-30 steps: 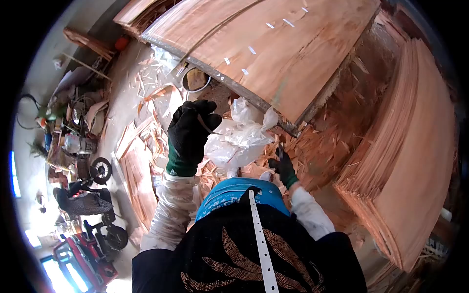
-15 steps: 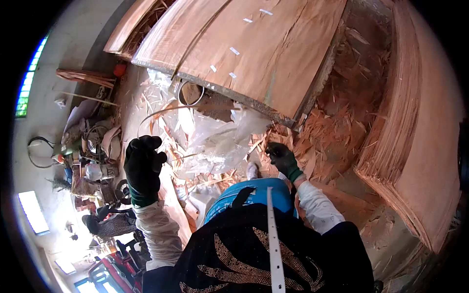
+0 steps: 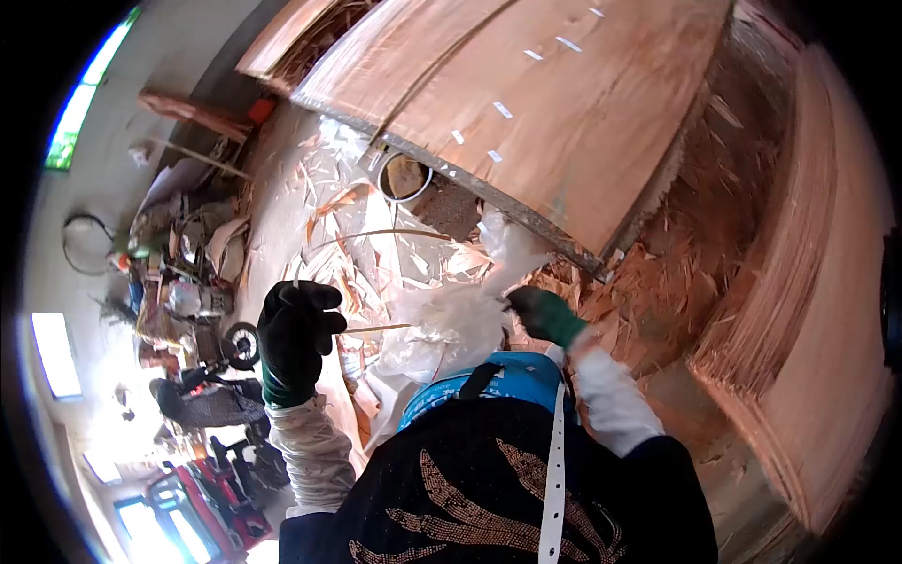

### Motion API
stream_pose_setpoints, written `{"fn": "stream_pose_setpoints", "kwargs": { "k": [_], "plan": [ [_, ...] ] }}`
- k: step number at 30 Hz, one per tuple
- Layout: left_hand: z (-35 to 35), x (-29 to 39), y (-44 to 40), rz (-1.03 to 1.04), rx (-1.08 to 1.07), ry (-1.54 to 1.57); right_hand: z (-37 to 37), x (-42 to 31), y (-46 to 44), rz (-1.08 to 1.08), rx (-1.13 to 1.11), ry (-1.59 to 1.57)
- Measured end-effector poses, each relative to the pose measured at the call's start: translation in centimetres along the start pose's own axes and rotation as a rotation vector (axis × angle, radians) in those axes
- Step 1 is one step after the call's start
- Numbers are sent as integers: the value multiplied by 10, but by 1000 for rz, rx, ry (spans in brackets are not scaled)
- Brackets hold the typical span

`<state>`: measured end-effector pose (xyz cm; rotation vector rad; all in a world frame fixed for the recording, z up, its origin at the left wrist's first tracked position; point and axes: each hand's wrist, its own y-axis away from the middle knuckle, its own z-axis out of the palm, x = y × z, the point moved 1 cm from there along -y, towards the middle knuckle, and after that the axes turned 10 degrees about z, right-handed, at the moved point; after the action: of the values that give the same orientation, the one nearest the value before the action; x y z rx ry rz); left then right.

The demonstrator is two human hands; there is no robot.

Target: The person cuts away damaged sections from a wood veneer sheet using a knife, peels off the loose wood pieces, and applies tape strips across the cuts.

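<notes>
My left hand (image 3: 296, 334), in a black and green glove, is raised at the left with its fingers closed on a thin wooden strip (image 3: 381, 328). One length of the strip points right from the fist; another thin curved length (image 3: 404, 232) arcs above it. My right hand (image 3: 547, 318), in a similar glove, is lower and to the right, beside a crumpled clear plastic sheet (image 3: 442, 329). Its fingers are curled and blurred, and what they hold is hidden. A blue sack-like cloth (image 3: 507, 374) covers my lap.
A large stack of wood veneer (image 3: 526, 103), marked with white tags, stands ahead. Another veneer stack (image 3: 799, 310) stands at the right. Wood scraps (image 3: 658, 291) litter the floor. A white round-rimmed container (image 3: 406, 179) is by the stack. A red vehicle (image 3: 211, 498) stands lower left.
My view has turned, so the veneer stack sits farther right. The plastic sheet looks more bunched and closer to my lap. My left hand still grips the strip.
</notes>
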<state>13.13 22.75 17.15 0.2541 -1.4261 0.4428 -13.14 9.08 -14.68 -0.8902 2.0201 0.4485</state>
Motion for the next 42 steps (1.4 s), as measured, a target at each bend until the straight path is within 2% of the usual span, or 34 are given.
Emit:
{"fn": "stream_pose_setpoints", "kwargs": {
  "k": [1,2,3,4,7,9,11,12,14,15,17,19,21,22,23,24,25,26,27,28,29,30,31,33,34,35,36,37,38,39,40,41,42],
  "plan": [
    [1,3,6,-19,1,-36,-37,-13,19,186,-120,-13],
    [5,7,12,-45,2,-72,-52,7,30,171,-176,-26],
    [8,9,17,-70,0,-105,-82,-3,39,335,-219,-606],
    [8,7,22,-84,-17,-105,-114,-14,40,229,-303,-1084],
    [14,6,30,-30,-113,-71,-167,-88,10,422,-58,-723],
    [18,10,35,-107,-122,-87,-150,-108,-26,408,-140,-674],
    [22,14,40,-145,-152,-112,-88,-85,-72,-195,-92,-247],
    [22,13,45,-139,-134,-112,-65,-91,-91,-35,-377,-386],
    [21,10,51,-103,-140,-89,-14,-93,-113,-100,-599,-222],
    [19,8,54,-83,-138,-77,-1,-104,-114,-331,-522,73],
    [11,0,64,-122,-111,24,3,-122,-111,-205,-649,411],
    [2,-6,80,-116,-36,-146,22,-103,-105,-207,-748,384],
    [-17,-22,98,-110,112,-53,15,-97,-93,-190,-656,263],
    [-34,-30,108,-98,149,-54,7,-94,-91,-92,-700,80],
    [-50,-42,116,-117,244,10,-3,-98,-89,275,-803,-25],
    [-65,-53,126,-122,343,-90,-4,-78,-88,19,-721,-110],
    [-81,-71,135,99,234,-490,-8,-66,-85,-60,-661,-171],
    [-96,-89,146,327,221,-911,-12,-56,-83,-141,-600,-226],
    [-124,-125,159,244,412,-350,-19,-54,-80,-46,-565,-251],
    [-155,-163,175,152,571,218,-25,-53,-78,-61,-513,-213],
    [-173,-188,187,111,627,205,-31,-51,-75,-74,-461,-174],
    [-191,-214,199,70,682,193,-36,-48,-74,-200,-395,-74],
    [-209,-239,211,29,736,183,-36,-38,-75,-219,-325,-106],
    [-221,-266,228,-19,594,-1095,-36,-16,-79,-258,-183,-162],
    [-227,-273,236,-45,439,-1722,-34,0,-77,87,-270,-401],
    [-237,-276,246,-64,502,-1681,-42,5,-77,123,-273,-361],
    [-270,-295,269,66,410,-1987,-51,9,-76,159,-277,-321],
    [-315,-320,299,28,475,-1930,-60,13,-76,193,-282,-282],
    [-324,-295,312,-305,372,-1912,-67,14,-77,396,-320,-428],
    [-350,-291,338,-386,597,-1876,-75,7,-76,598,-355,-576],
    [-367,-265,362,-262,701,-1884,-92,-35,-75,613,-297,-368],
    [-418,-265,399,-452,702,-1939,-87,-31,-72,564,-339,-407],
    [-421,-222,405,-834,763,-1835,-80,-26,-68,514,-382,-447]
  ]
}}
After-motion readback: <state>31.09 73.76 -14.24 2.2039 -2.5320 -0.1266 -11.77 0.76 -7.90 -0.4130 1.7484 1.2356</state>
